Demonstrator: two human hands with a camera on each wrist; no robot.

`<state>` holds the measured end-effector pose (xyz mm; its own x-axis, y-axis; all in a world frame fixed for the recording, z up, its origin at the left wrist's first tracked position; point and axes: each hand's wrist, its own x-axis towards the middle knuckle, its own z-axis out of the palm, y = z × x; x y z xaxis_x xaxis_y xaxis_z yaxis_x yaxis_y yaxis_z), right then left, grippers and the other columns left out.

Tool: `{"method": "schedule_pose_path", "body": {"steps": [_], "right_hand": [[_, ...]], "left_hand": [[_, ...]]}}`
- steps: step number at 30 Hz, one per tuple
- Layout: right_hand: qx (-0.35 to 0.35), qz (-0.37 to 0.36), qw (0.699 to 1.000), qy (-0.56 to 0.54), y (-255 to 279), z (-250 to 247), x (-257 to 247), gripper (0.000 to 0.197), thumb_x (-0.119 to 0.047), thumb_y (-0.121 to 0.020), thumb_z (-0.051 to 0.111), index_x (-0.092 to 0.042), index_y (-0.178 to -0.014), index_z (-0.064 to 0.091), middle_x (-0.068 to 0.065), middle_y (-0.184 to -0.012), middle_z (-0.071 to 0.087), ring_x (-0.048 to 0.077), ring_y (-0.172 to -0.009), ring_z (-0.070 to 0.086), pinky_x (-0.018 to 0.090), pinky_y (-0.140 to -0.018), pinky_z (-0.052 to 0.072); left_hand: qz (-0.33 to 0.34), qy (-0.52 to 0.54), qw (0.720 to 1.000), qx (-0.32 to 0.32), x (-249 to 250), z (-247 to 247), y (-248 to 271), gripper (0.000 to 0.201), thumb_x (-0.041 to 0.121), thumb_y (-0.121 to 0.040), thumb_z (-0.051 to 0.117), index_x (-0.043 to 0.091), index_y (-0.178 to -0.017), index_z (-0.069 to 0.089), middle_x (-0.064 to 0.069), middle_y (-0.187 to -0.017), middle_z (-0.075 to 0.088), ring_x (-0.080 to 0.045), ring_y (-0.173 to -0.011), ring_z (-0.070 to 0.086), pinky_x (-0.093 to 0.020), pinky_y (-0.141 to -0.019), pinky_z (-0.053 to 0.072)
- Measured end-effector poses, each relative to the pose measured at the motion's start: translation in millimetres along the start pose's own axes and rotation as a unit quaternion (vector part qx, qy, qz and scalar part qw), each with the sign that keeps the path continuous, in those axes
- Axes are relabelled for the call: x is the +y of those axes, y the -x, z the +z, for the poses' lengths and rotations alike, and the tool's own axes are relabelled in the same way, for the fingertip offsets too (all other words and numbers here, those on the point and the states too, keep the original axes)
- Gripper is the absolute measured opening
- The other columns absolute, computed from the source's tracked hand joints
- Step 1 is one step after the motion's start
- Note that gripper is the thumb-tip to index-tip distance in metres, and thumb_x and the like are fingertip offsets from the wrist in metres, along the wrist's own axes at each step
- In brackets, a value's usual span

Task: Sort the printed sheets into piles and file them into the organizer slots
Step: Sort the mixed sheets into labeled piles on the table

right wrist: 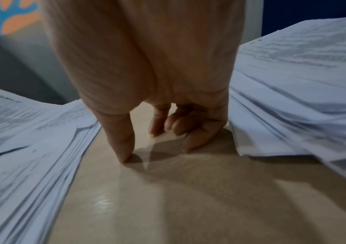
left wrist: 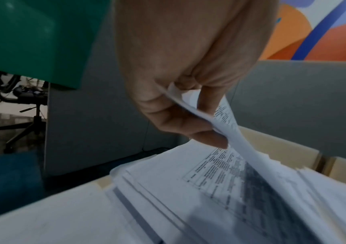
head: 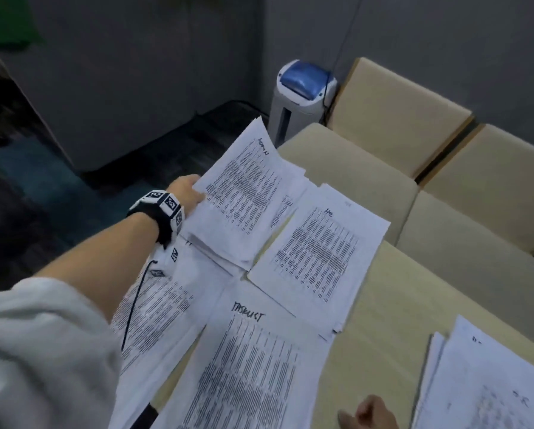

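White printed sheets are lying in several piles across a pale beige desk (head: 392,305). At the far left corner, the left hand (head: 188,193) is pinching the edge of the top sheet (head: 244,178) of the far pile (head: 225,243); the left wrist view is showing the thumb (left wrist: 188,125) under the paper and a finger on its other side, with that edge lifted clear of the sheets beneath. A handwritten word is sitting at the head of this sheet, too small to make out. Just to its right, a second pile (head: 318,255) is carrying dense columns of print and a short handwritten mark that reads something like "Hz". Nearer the person, a third pile (head: 247,366) is headed by handwriting that looks like "TASKLIST", though the letters are rough. Another pile (head: 154,308) is lying partly under the left forearm, and a looser stack (head: 488,385) is fanning out at the near right.

Between that stack and the third pile, the right hand (right wrist: 168,128) is resting on bare desk, holding nothing; its fingers are curling loosely, with the thumb tip and a fingertip touching the surface.

Beyond the desk, cream seat cushions (head: 392,113) are standing in a row, and a white bin with a blue lid (head: 302,88) is standing on the dark floor beside them. No organizer is showing in any view.
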<state>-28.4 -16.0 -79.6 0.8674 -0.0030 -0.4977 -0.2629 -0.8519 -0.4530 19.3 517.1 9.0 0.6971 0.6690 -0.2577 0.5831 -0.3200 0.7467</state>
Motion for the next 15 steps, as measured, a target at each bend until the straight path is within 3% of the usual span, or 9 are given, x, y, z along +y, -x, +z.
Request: {"method": "schedule_pose_path", "body": {"steps": [2,4,6,8,11,13,15], "right_hand": [[-0.007,0.006,1.000,0.004,-5,3,7,0.060,-0.029,-0.044,0.091,-0.006,-0.067,0.042,0.012,-0.053,0.047,0.031,-0.057,0.056,0.030,-0.063,0.040],[-0.012,0.015,1.000,0.001,-8,2,10,0.060,-0.033,-0.043,0.090,-0.006,-0.067,0.043,0.013,-0.055,0.049,0.029,-0.058,0.056,0.026,-0.060,0.040],[0.004,0.003,1.000,0.018,-10,0,8,0.060,-0.037,-0.045,0.089,-0.007,-0.068,0.043,0.014,-0.057,0.052,0.026,-0.057,0.055,0.024,-0.057,0.038],[0.006,-0.003,0.999,0.032,-6,-2,3,0.061,-0.044,-0.044,0.084,-0.006,-0.069,0.043,0.018,-0.059,0.054,0.025,-0.057,0.055,0.030,-0.059,0.041],[-0.007,-0.007,1.000,0.030,-3,-5,-3,0.058,-0.040,-0.047,0.085,-0.006,-0.069,0.044,0.019,-0.058,0.059,0.023,-0.054,0.058,0.030,-0.057,0.044],[-0.034,0.002,0.999,0.017,2,-11,-10,0.049,-0.028,-0.058,0.089,-0.007,-0.071,0.046,0.017,-0.063,0.062,0.023,-0.058,0.060,0.030,-0.061,0.047],[-0.059,0.025,0.997,-0.039,7,-22,-17,0.036,-0.019,-0.071,0.086,-0.005,-0.074,0.052,0.013,-0.069,0.064,0.024,-0.063,0.060,0.020,-0.060,0.047]], "left_hand": [[0.008,-0.085,0.996,0.012,-2,4,-19,0.015,0.015,-0.091,0.058,0.018,-0.105,0.064,-0.006,-0.091,0.066,-0.027,-0.082,0.063,-0.032,-0.069,0.047],[0.003,-0.141,0.990,0.010,-3,10,-31,0.015,0.017,-0.089,0.057,0.020,-0.103,0.061,-0.009,-0.096,0.066,-0.032,-0.090,0.063,-0.035,-0.077,0.050],[-0.007,-0.201,0.979,0.028,-4,20,-37,0.033,0.017,-0.088,0.061,0.014,-0.119,0.054,-0.016,-0.114,0.062,-0.036,-0.104,0.059,-0.042,-0.087,0.047],[-0.030,-0.244,0.964,0.102,-1,29,-36,0.047,0.017,-0.085,0.066,0.006,-0.127,0.046,-0.020,-0.126,0.052,-0.039,-0.115,0.051,-0.049,-0.096,0.040],[0.004,-0.221,0.959,0.180,15,36,-21,0.042,0.012,-0.083,0.063,0.003,-0.121,0.047,-0.021,-0.123,0.051,-0.039,-0.112,0.049,-0.051,-0.094,0.039],[0.046,-0.179,0.968,0.171,34,39,-2,0.039,0.015,-0.085,0.062,0.004,-0.119,0.047,-0.019,-0.123,0.051,-0.038,-0.109,0.052,-0.050,-0.092,0.041],[0.070,-0.108,0.983,0.130,60,45,29,0.036,0.021,-0.088,0.061,0.007,-0.118,0.048,-0.014,-0.121,0.054,-0.034,-0.107,0.055,-0.045,-0.091,0.045]]}}
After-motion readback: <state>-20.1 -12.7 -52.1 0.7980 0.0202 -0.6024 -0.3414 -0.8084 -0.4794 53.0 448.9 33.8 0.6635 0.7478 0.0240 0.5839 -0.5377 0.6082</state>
